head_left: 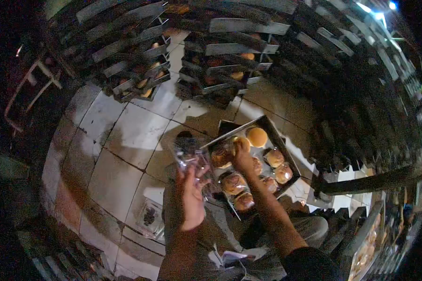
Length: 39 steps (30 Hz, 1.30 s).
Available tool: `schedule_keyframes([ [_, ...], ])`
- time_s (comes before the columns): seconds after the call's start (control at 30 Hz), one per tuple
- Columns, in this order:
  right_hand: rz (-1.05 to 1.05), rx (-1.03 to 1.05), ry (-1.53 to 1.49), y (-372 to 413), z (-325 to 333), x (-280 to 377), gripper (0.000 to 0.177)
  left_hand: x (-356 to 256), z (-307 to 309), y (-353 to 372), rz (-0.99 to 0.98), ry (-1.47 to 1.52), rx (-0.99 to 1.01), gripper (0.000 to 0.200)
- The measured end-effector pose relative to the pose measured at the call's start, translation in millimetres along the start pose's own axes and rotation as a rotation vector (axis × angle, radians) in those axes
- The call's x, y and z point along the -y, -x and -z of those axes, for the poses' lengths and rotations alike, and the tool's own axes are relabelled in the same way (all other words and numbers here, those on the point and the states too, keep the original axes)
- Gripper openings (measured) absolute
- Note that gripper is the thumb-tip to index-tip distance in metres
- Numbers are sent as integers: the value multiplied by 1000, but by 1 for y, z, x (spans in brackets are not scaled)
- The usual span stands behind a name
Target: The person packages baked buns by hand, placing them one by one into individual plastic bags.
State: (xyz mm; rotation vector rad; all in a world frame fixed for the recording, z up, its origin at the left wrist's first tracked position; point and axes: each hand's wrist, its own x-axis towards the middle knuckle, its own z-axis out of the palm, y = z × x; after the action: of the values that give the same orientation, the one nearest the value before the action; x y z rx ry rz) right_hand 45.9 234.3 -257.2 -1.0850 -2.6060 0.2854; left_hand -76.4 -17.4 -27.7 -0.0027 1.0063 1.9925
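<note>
My left hand (193, 192) holds up a clear plastic bag (192, 161), its fingers around the lower part. To the right, my right hand (241, 157) grips a round yellowish bun (239, 144) over a dark rectangular tray (286, 145). Beside that bun on the tray lies another smooth golden bun (257, 137). Several browner buns, some with a shine like plastic wrap, such as the bun (282, 173) at the tray's right side, fill the rest. The tray is near my knees.
Stacked racks (241, 49) with buns on their trays stand ahead. A clear package (151, 218) is on the tiled floor (136, 136) at left. A dark beam (375, 182) and more trays of buns (368, 243) are at right.
</note>
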Motion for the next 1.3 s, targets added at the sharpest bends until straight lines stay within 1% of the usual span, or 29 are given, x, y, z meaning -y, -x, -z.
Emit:
schedule_keyframes([
  [0.03,72,-66,103,-29,-25,-28,64,-5,-3,-1,-10,-7,-16,47],
  [0.07,-33,295,149,-52,-27,-43,83,-12,-13,2,-25,-38,57,45],
  [0.1,61,43,203,-60,-68,-71,46,-16,-21,4,-40,-66,135,43],
  [0.17,69,320,274,-84,-17,-55,42,-15,-26,2,-21,-93,120,42],
  [0.2,110,383,298,-82,4,-51,41,-11,-26,0,-35,-93,122,38],
  [0.3,235,308,296,-31,73,-47,35,-2,-28,1,-10,-67,149,35],
  [0.33,205,220,213,-1,96,-48,34,1,-28,0,9,-64,168,34],
  [0.4,22,19,-178,65,137,-40,45,7,-30,0,35,-63,158,34],
  [0.43,-268,-13,-629,101,166,-28,52,11,-30,3,29,-59,170,34],
  [0.47,-388,-23,-858,145,174,-36,54,14,-29,3,38,-56,179,33],
  [0.53,-489,-55,-1088,218,192,-37,57,31,-22,0,30,-84,181,32],
  [0.6,-598,48,-1302,273,227,8,56,37,-29,12,40,-103,163,32],
  [0.7,-585,215,-1450,285,315,102,56,41,-53,36,71,-156,134,32],
  [0.73,-555,144,-1490,278,345,127,56,52,-50,31,135,-125,113,32],
  [0.77,-459,63,-1489,272,353,137,54,58,-49,28,202,-92,93,32],
  [0.8,-330,-40,-1275,263,355,145,53,52,-55,36,279,2,222,30],
  [0.83,-209,-131,-1054,255,354,154,52,54,-62,47,285,4,238,30],
  [0.9,-106,-140,-780,247,356,185,58,38,-90,91,266,77,314,32],
  [0.93,154,-204,-654,249,344,182,62,44,-81,86,232,90,362,34],
  [0.97,153,-23,-600,250,358,193,60,49,-72,82,198,105,410,36],
  [1.0,131,-7,-603,249,354,191,59,55,-62,77,165,121,457,39],
  [1.07,119,9,-595,235,339,188,57,134,-15,44,-122,-88,370,40],
  [1.1,42,-83,-537,224,329,187,54,155,-29,51,-250,-154,323,41],
  [1.13,-32,-171,-476,217,322,185,51,154,-22,47,-261,-238,315,41],
  [1.17,-30,-160,-467,216,318,181,51,153,-14,44,-272,-324,306,42],
  [1.2,-77,-79,-627,220,313,176,48,138,-17,49,-283,-408,297,43],
  [1.23,-124,-1,-787,222,309,174,45,148,-9,34,-267,-349,368,39],
  [1.27,44,-125,-605,224,305,173,34,157,-1,18,-246,-289,439,37],
  [1.3,43,-119,-599,223,310,179,34,151,-8,31,-194,-223,429,37],
])
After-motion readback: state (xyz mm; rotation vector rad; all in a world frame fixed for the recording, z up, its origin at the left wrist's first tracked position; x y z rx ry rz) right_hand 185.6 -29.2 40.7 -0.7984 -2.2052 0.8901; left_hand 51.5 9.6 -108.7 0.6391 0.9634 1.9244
